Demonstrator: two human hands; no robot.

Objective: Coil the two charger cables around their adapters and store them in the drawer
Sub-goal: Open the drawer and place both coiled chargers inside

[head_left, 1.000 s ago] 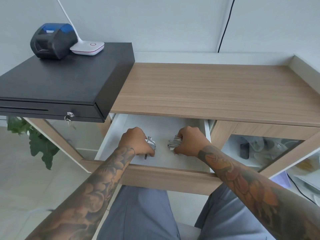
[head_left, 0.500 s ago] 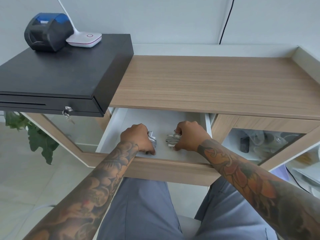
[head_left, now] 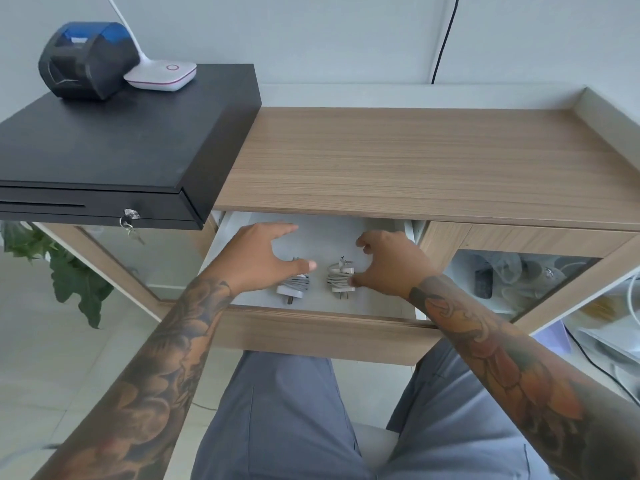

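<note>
Two white adapters wrapped in grey cable lie side by side on the white floor of the open drawer (head_left: 239, 230). The left charger (head_left: 293, 284) rests with its plug pins toward me, and my left hand (head_left: 263, 256) hovers just over it, fingers spread and holding nothing. The right charger (head_left: 340, 279) lies a short way to its right. My right hand (head_left: 388, 261) is open beside it, with the thumb tip touching or nearly touching its right edge.
The drawer's wooden front (head_left: 322, 334) sticks out over my lap. A black cash box (head_left: 114, 147) with a receipt printer (head_left: 86, 60) and a white lamp base (head_left: 161, 76) sits at the left on the wooden desk top (head_left: 415, 157). A glass-fronted shelf of clutter (head_left: 512, 275) lies to the right.
Both hands were closed around the coiled chargers in the drawer; now they have opened and lifted off, leaving the two chargers lying on the drawer floor.
</note>
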